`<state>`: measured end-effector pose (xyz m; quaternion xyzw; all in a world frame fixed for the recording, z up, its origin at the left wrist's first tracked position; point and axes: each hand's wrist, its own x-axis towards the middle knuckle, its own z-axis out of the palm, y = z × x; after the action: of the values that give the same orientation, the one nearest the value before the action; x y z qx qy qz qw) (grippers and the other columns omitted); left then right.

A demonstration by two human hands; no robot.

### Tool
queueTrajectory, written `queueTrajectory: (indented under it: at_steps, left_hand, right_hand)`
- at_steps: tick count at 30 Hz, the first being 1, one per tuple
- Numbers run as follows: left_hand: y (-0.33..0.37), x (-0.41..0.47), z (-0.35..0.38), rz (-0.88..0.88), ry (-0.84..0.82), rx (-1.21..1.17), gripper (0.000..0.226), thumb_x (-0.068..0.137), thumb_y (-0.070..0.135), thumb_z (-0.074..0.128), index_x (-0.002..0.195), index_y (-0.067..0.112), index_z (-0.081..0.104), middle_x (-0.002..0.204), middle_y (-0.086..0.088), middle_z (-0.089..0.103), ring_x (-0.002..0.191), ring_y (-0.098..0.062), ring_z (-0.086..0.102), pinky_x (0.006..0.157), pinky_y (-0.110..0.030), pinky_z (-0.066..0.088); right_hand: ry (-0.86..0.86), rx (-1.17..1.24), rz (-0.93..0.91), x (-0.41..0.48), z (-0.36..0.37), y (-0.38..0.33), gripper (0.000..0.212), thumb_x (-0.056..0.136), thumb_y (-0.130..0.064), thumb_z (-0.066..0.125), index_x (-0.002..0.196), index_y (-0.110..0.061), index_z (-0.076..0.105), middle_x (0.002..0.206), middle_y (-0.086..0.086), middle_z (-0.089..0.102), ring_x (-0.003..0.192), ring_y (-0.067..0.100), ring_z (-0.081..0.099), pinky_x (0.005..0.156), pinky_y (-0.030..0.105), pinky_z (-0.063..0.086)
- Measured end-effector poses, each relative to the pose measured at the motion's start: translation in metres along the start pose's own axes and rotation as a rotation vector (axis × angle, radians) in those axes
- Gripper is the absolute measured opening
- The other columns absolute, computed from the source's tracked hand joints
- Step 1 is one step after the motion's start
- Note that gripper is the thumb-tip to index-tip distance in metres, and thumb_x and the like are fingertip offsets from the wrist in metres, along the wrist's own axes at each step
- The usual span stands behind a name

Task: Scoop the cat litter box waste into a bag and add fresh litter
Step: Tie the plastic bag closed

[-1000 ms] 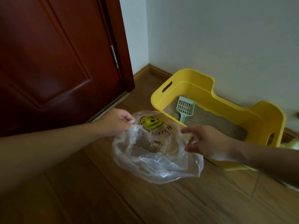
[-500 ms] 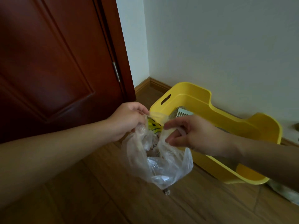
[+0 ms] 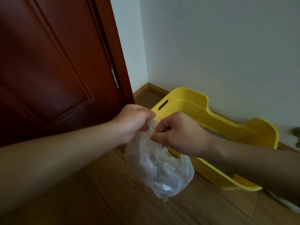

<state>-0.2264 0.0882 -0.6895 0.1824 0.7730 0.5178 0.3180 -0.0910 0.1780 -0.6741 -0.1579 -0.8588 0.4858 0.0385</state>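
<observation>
Beside yellow litter box (image 3: 227, 125) | left hand (image 3: 131, 125), right hand (image 3: 181, 133) | each grip pinches bag (image 3: 162, 169) mouth

A wooden plank floor (image 3: 113, 200) carried the scene. A yellow litter box (image 3: 227, 127) sat directly on it against the wall, near the corner. Something pale (image 3: 289, 203) lay beside the box, too cropped to identify.
</observation>
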Motion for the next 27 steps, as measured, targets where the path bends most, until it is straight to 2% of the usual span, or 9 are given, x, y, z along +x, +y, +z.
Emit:
queueTrajectory:
  at_steps: [5, 8, 10, 13, 16, 19, 22, 25, 27]
  left_hand:
    - [-0.018, -0.007, -0.005, 0.242, -0.023, 0.210, 0.015, 0.093, 0.034, 0.065, 0.093, 0.021, 0.070, 0.071, 0.011, 0.062, 0.064, -0.004, 0.057, 0.063, -0.026, 0.043]
    - [-0.027, -0.015, -0.014, 0.469, -0.027, 0.420, 0.030, 0.086, 0.056, 0.059, 0.098, 0.030, 0.069, 0.094, 0.013, 0.061, 0.075, -0.002, 0.057, 0.068, -0.024, 0.043]
    - [-0.028, -0.023, -0.018, 0.550, -0.131, 0.474, 0.046, 0.079, 0.063, 0.057, 0.109, 0.030, 0.067, 0.104, 0.016, 0.058, 0.079, -0.005, 0.058, 0.068, -0.026, 0.049]
    - [-0.029, -0.034, -0.018, 0.606, -0.269, 0.625, 0.071, 0.070, 0.069, 0.065, 0.130, 0.031, 0.055, 0.115, 0.024, 0.051, 0.084, -0.002, 0.056, 0.066, -0.019, 0.046]
    - [-0.032, -0.039, -0.008, 0.608, -0.238, 0.598, 0.057, 0.074, 0.053, 0.075, 0.124, 0.035, 0.056, 0.108, 0.024, 0.053, 0.091, 0.001, 0.057, 0.069, -0.018, 0.047]
    - [-0.035, -0.039, -0.001, 0.601, -0.197, 0.375, 0.032, 0.081, 0.028, 0.078, 0.111, 0.031, 0.065, 0.101, 0.014, 0.063, 0.095, -0.005, 0.065, 0.080, -0.034, 0.059]
    - [-0.035, -0.034, -0.001, 0.608, -0.150, 0.329, 0.032, 0.082, 0.027, 0.079, 0.112, 0.027, 0.068, 0.098, 0.007, 0.069, 0.093, -0.012, 0.068, 0.078, -0.041, 0.059]
    - [-0.037, -0.030, -0.005, 0.625, -0.093, 0.325, 0.038, 0.082, 0.027, 0.080, 0.117, 0.022, 0.068, 0.093, 0.002, 0.071, 0.089, -0.017, 0.070, 0.075, -0.043, 0.059]
    - [-0.039, -0.029, -0.007, 0.639, -0.060, 0.332, 0.038, 0.080, 0.023, 0.081, 0.116, 0.018, 0.068, 0.093, 0.004, 0.072, 0.088, -0.011, 0.070, 0.075, -0.039, 0.059]
  right_hand:
    - [0.075, 0.082, 0.071, 0.000, 0.000, 0.005, 0.018, 0.085, -0.020, 0.074, 0.070, -0.010, 0.072, 0.060, 0.006, 0.070, 0.067, 0.043, 0.067, 0.059, 0.057, 0.057]
    - [0.109, 0.117, 0.089, -0.002, -0.003, 0.009, 0.018, 0.085, -0.021, 0.074, 0.073, -0.007, 0.073, 0.064, 0.011, 0.070, 0.070, 0.041, 0.067, 0.063, 0.057, 0.057]
    - [0.110, 0.129, 0.084, -0.003, -0.004, 0.012, 0.018, 0.085, -0.022, 0.074, 0.076, -0.006, 0.073, 0.066, 0.012, 0.071, 0.071, 0.037, 0.069, 0.067, 0.056, 0.057]
    - [0.134, 0.156, 0.077, -0.003, -0.002, 0.016, 0.013, 0.084, -0.020, 0.075, 0.077, -0.009, 0.074, 0.068, 0.011, 0.072, 0.070, 0.033, 0.070, 0.069, 0.056, 0.057]
    - [0.146, 0.180, 0.058, -0.003, 0.000, 0.019, 0.002, 0.083, -0.011, 0.074, 0.081, -0.011, 0.075, 0.073, 0.011, 0.074, 0.071, 0.029, 0.072, 0.072, 0.054, 0.058]
    - [0.125, 0.242, 0.062, -0.005, -0.001, 0.020, 0.016, 0.078, -0.004, 0.073, 0.090, -0.015, 0.075, 0.085, 0.016, 0.074, 0.083, 0.039, 0.069, 0.076, 0.058, 0.056]
    - [0.065, 0.383, 0.061, -0.007, -0.004, 0.021, 0.041, 0.066, 0.005, 0.059, 0.101, -0.012, 0.068, 0.100, 0.010, 0.074, 0.095, 0.026, 0.072, 0.080, 0.044, 0.058]
    - [0.022, 0.451, 0.043, -0.010, -0.005, 0.022, 0.055, 0.077, 0.031, 0.041, 0.107, -0.011, 0.060, 0.109, 0.010, 0.073, 0.101, 0.023, 0.070, 0.090, 0.041, 0.056]
    - [-0.003, 0.451, 0.027, -0.013, -0.005, 0.023, 0.052, 0.085, 0.029, 0.039, 0.109, -0.014, 0.058, 0.111, 0.007, 0.073, 0.104, 0.018, 0.070, 0.093, 0.034, 0.054]
